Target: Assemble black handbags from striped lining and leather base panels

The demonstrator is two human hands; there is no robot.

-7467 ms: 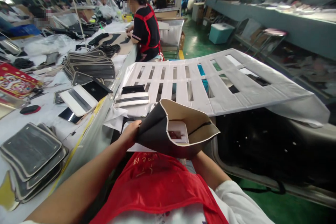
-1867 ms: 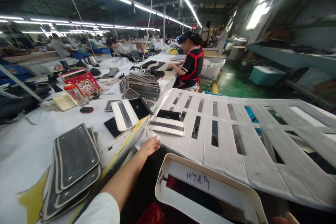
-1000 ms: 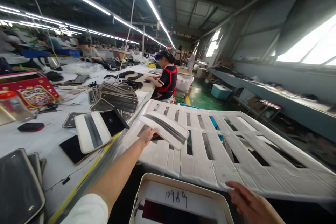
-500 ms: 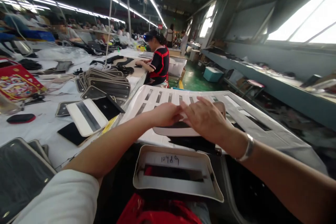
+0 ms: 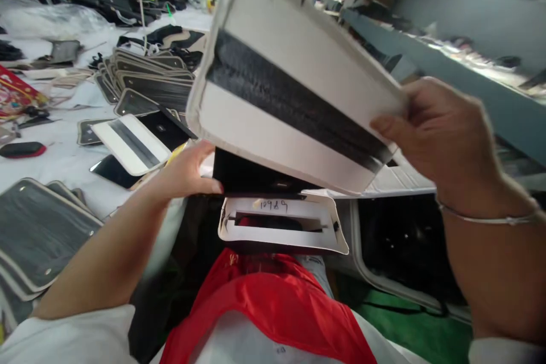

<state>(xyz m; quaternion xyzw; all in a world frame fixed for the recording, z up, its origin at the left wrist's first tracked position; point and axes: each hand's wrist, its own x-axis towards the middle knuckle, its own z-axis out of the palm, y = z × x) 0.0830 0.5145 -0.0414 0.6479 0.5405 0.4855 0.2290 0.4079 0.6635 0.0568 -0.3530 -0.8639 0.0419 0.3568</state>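
My right hand (image 5: 443, 131) grips the right end of a white bag panel (image 5: 273, 136), thumb on its face. The panel has rounded corners and a wide dark stripe, and is raised and tilted in front of me. Below it a black panel (image 5: 251, 173) with a small label shows; I cannot tell whether the two are joined. My left hand (image 5: 191, 173) has thumb and fingers around the black panel's left edge. Right beneath sits a white open frame (image 5: 279, 244) with handwritten digits and a long slot.
On the left table lie a stack of dark panels with pale rims (image 5: 153, 85), another white striped panel (image 5: 132, 145) and larger grey panels (image 5: 42, 233). A black and red oval object (image 5: 23, 150) lies farther left. A dark case-like piece (image 5: 405, 250) is low on the right.
My hands have moved apart. The right hand has lifted the white panel from the slotted white surface, and the left hand has shifted left and down. My view has tilted downward.
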